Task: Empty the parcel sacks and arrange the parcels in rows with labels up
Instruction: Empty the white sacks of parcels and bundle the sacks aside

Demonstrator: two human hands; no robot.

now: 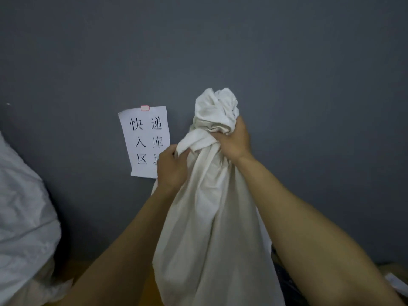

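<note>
We hold a white sack (212, 217) upright before a grey wall (287, 62). Our right hand (234, 140) grips its bunched neck, fingers curled tight. Our left hand (172, 166) pinches a loose end of the knot (194, 141). A paper sign (143, 140) hangs just behind; another sack (24, 217) sits left.

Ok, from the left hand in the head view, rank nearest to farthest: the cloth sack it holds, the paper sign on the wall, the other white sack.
1. Cloth sack: in the left hand's grip at its knotted neck, centre.
2. Paper sign: on the wall, just behind and left of the hand.
3. Other white sack: at the far left edge.
</note>
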